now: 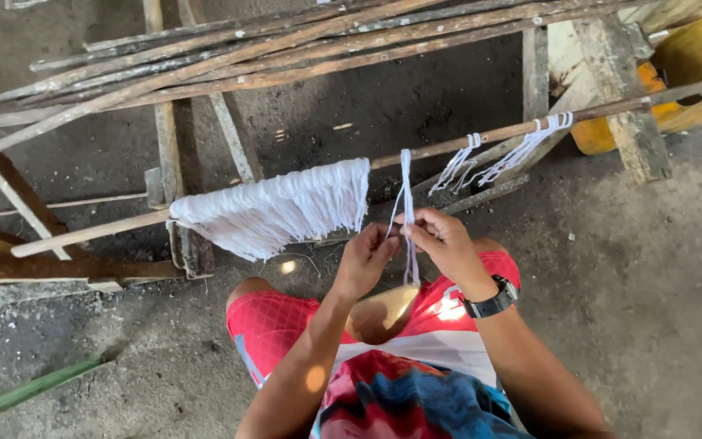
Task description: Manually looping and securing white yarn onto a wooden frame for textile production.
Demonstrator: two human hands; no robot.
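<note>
Two hands are working close above the red-clad knees: the left hand and the right hand, wearing a black wristwatch, are both pinching shut on a doubled white cord that is hanging from a long wooden pole. Light, limp and soft, it seems best gripped just below the loop. Beyond it, a knotted white fringe is draping beside it, with rough sticks lying farther off.

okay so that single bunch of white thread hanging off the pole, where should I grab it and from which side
Probably the hanging tails of the thread bunch, just below the wooden pole. It is looped over the pole, so only the lower part hangs free. Come from the near side, where the left hand and right hand already pinch it.
</note>
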